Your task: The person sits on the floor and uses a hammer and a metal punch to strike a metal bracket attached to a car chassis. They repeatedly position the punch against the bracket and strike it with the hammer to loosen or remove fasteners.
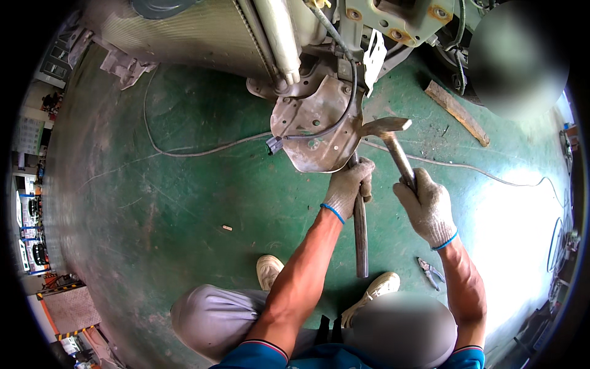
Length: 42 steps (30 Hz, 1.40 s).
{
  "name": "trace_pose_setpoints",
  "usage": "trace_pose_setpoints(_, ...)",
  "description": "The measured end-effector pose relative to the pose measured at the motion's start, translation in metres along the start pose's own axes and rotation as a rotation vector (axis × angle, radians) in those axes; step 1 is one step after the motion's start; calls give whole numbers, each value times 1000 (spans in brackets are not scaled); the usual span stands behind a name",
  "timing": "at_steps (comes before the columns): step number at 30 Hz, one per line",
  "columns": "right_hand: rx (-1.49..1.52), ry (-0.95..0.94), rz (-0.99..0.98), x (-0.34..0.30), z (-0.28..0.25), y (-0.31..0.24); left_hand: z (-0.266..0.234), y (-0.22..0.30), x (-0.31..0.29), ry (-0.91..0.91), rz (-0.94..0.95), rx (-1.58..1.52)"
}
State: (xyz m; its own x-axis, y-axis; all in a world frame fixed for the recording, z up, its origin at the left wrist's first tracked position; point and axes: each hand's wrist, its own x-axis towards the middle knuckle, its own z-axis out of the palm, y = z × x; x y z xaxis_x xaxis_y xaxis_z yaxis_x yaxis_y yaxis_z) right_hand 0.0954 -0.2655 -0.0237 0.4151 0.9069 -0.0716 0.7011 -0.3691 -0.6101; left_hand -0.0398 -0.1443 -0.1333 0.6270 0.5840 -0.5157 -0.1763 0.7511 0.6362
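My left hand (348, 189), in a knitted work glove with a blue cuff, is wrapped round a long grey metal bar (361, 240). The bar's upper end meets the lower right edge of a bent, dirty metal bracket plate (316, 132); how it engages there is hidden. In my gloved right hand (429, 208) is a hammer (398, 154), gripped by its metal handle. Its curved head is beside the plate's right edge, above my left hand; whether it touches the plate, I cannot tell. A grey cable with a plug (274, 145) hangs across the plate.
Above are vehicle frame parts (393, 18) and a large ribbed panel (178, 34). A wooden strip (458, 114) lies at the right on the green floor (203, 184). Pliers (431, 273) lie near my right forearm, and a long thin cable (203, 149) crosses the floor.
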Motion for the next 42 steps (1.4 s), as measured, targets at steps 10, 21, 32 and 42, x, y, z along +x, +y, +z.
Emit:
trace_pose_setpoints(10,-284,-49,-144,10,23,18,-2,0,-4,27,-10,18)
trace_pose_setpoints(21,412,382,-291,-3,-38,-48,-11,-4,-1,-2,21,-18)
trace_pose_setpoints(32,167,83,-37,6,22,-7,-19,-20,12,16,4,-13)
trace_pose_setpoints(42,-23,6,4,6,19,2,-11,-7,-5,36,65,2)
